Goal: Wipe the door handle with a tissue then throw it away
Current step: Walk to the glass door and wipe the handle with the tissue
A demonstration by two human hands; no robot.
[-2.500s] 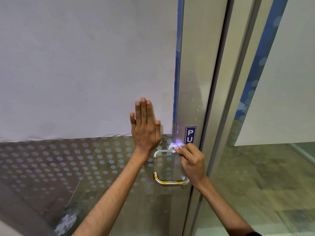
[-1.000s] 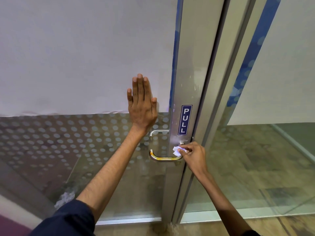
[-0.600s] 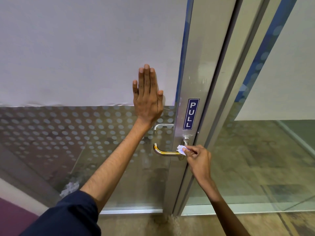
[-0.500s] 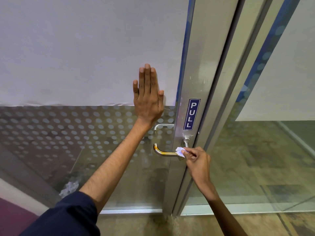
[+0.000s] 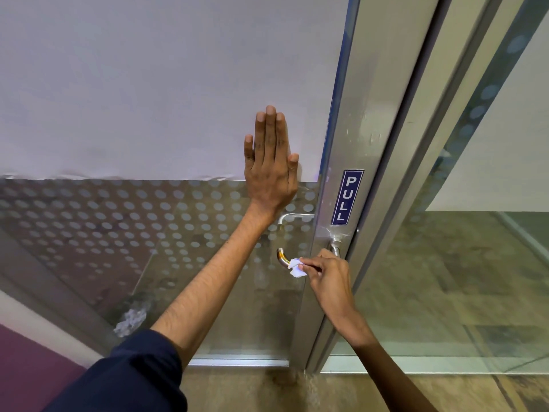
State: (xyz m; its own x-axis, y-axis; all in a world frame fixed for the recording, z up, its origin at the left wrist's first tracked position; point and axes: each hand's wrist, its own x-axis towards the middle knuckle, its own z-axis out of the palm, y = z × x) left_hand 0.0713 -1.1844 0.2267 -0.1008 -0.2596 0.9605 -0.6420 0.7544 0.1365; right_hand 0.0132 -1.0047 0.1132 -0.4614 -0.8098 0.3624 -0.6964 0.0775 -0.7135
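A curved metal door handle (image 5: 281,258) sticks out from the aluminium door frame (image 5: 356,144), just under a blue PULL sign (image 5: 347,197). My right hand (image 5: 328,276) pinches a small crumpled white tissue (image 5: 296,267) and presses it on the handle's bar near its left bend; the hand hides the bar's right part. My left hand (image 5: 271,165) lies flat on the glass door above the handle, fingers straight up and together, holding nothing.
The glass door (image 5: 148,233) has a white film above and a dotted frosted band below. A second handle (image 5: 294,217) shows through the glass behind. A fixed glass panel (image 5: 460,278) stands to the right. Brown floor (image 5: 267,391) runs along the bottom.
My right hand has slid the tissue leftward along the handle's bar, from the frame end toward the bend. Earlier it was up by the PULL sign. My left hand stays flat on the glass.
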